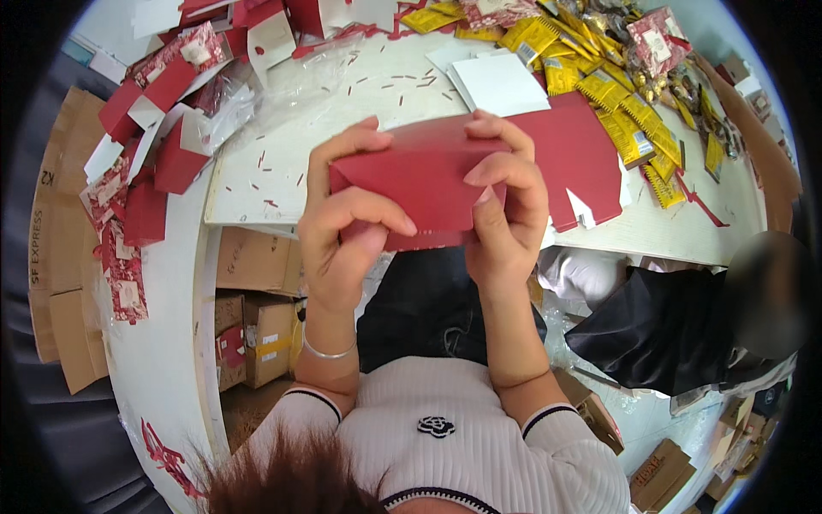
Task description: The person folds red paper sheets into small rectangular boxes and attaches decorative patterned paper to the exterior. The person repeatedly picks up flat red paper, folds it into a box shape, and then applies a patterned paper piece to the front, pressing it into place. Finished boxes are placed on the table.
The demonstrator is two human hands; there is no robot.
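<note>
Between my two hands is a folded red cardboard box (428,184), raised above the near edge of the table. My left hand (347,201) grips its left end, the index finger bent over the top and other fingers across the near side. On the right end, my right hand (509,197) holds it with the thumb against the near face and fingers curled over the top. Whether the box has anything inside is hidden. Just beyond my right hand, a flat red cardboard sheet (569,154) lies on the table, with white cards (497,84) beside it.
Yellow packets (616,103) pile up at the right. Red boxes (180,154) and patterned red packs crowd the left end of the white table (282,163). Small red strips lie scattered across it. Brown cartons (265,334) stand underneath; another person (762,300) is at the right.
</note>
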